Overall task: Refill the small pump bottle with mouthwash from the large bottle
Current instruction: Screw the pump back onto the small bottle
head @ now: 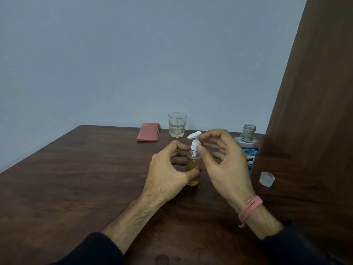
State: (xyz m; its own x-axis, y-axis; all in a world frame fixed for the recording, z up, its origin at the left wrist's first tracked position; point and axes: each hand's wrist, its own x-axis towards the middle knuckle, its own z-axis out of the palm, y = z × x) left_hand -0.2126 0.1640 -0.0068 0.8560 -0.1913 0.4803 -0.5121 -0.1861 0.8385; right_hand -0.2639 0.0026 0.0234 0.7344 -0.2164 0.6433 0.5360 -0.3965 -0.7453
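The small pump bottle stands upright on the wooden table, holding yellowish liquid. My left hand wraps around its body. My right hand pinches the collar of the white pump head between thumb and fingers. The pump sits on the bottle's neck, its nozzle pointing left. The large mouthwash bottle stands just behind my right hand with its mouth uncovered; my hand hides part of its label. Its clear cap lies on the table to the right.
A drinking glass with a little liquid stands at the table's far edge. A folded pink cloth lies left of it. A dark brown panel rises at the right, a plain wall behind.
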